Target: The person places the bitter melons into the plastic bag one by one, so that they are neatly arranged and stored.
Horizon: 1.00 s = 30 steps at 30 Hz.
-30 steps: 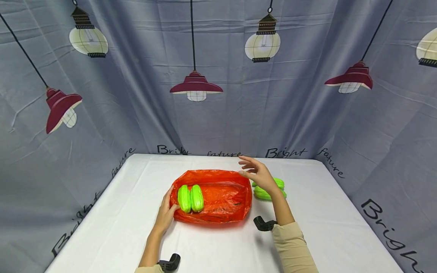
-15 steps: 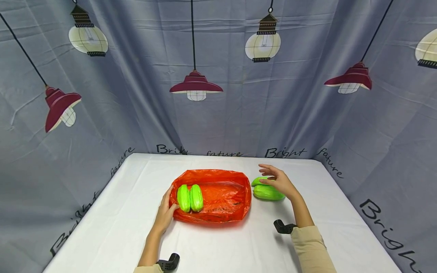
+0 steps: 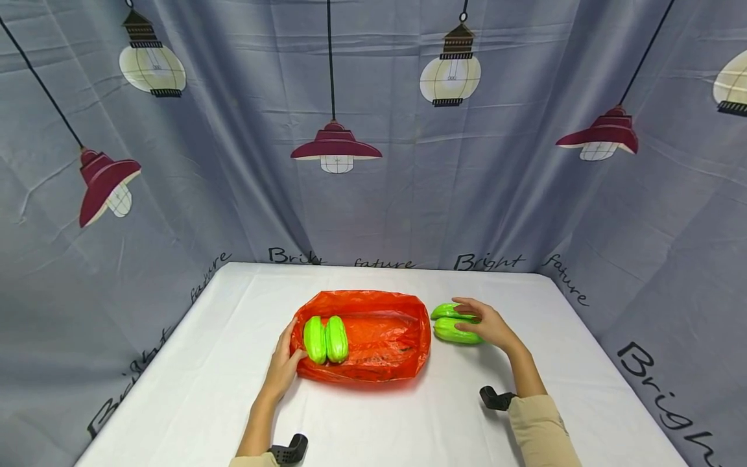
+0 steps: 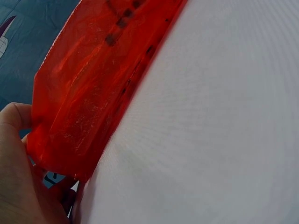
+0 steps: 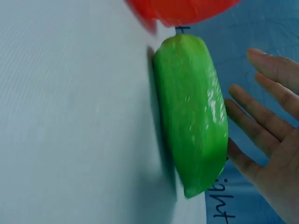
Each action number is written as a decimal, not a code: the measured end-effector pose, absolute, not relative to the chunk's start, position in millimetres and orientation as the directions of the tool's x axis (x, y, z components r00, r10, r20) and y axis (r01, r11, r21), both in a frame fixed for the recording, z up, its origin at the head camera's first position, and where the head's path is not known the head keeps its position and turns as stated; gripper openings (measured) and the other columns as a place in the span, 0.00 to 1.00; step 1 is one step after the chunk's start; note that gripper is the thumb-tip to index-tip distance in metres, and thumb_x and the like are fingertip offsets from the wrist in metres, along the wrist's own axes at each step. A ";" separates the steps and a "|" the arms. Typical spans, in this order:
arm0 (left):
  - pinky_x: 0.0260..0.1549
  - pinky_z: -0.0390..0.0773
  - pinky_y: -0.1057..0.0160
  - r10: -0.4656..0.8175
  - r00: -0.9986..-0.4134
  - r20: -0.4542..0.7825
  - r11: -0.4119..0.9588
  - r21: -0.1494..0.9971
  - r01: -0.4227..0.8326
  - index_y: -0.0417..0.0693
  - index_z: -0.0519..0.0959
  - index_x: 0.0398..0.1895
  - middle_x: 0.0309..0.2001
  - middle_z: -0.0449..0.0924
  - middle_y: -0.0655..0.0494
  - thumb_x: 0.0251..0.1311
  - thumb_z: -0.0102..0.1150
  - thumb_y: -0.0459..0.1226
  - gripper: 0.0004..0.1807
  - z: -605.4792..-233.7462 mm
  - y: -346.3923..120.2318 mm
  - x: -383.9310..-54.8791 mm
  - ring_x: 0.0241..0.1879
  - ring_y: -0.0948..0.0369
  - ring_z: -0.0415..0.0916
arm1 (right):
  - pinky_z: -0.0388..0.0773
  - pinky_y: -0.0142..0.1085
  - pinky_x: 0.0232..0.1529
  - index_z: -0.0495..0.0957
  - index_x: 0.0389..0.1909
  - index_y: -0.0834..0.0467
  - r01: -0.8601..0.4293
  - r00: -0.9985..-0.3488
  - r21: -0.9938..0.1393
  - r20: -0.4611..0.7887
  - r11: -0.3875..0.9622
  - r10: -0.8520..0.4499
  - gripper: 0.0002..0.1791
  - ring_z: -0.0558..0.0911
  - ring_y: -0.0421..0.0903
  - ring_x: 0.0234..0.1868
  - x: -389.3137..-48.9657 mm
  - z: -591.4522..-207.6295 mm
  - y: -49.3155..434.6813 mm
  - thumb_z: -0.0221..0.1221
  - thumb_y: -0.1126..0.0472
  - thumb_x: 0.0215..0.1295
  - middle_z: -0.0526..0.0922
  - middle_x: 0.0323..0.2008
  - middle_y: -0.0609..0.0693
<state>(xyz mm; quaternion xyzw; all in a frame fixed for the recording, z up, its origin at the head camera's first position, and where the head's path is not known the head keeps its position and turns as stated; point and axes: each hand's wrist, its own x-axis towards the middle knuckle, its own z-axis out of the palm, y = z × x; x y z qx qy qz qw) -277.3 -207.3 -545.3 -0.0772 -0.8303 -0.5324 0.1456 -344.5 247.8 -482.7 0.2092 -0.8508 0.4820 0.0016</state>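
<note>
An open red plastic bag lies on the white table. Two glossy green, elongated vegetables lie side by side at its left end. My left hand grips the bag's left edge; the left wrist view shows the thumb and fingers at the red plastic. Right of the bag are two more such vegetables, a nearer one and a farther one partly covered by my right hand. That hand hovers over them, fingers spread, holding nothing. In the right wrist view, one green vegetable lies beside the fingers.
The white table reaches back to a grey-blue curtain printed with lamps and lettering. Black wrist-worn devices sit on the left wrist and the right wrist.
My right hand has moved from above the bag's right rim, rightward and down, to the two vegetables beside it. My left hand and the bag have stayed in place.
</note>
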 end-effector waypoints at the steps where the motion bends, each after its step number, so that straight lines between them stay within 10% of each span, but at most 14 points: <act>1: 0.61 0.48 0.40 -0.028 -0.949 0.315 0.420 0.865 0.275 0.50 0.50 0.72 0.69 0.50 0.46 0.50 0.49 0.30 0.42 -545.2 -207.5 -277.6 0.67 0.46 0.47 | 0.64 0.57 0.54 0.67 0.61 0.62 -0.360 -0.912 -0.814 0.204 0.456 -0.355 0.34 0.72 0.62 0.55 -344.0 -483.8 249.7 0.65 0.62 0.52 0.75 0.52 0.65; 30: 0.61 0.48 0.41 -0.031 -0.950 0.309 0.424 0.865 0.268 0.51 0.50 0.72 0.69 0.51 0.46 0.50 0.49 0.30 0.42 -543.3 -206.8 -275.8 0.67 0.46 0.48 | 0.71 0.51 0.49 0.69 0.61 0.63 -0.387 -0.872 -0.774 0.130 0.502 -0.472 0.34 0.74 0.59 0.51 -337.6 -498.5 264.1 0.66 0.60 0.51 0.74 0.54 0.63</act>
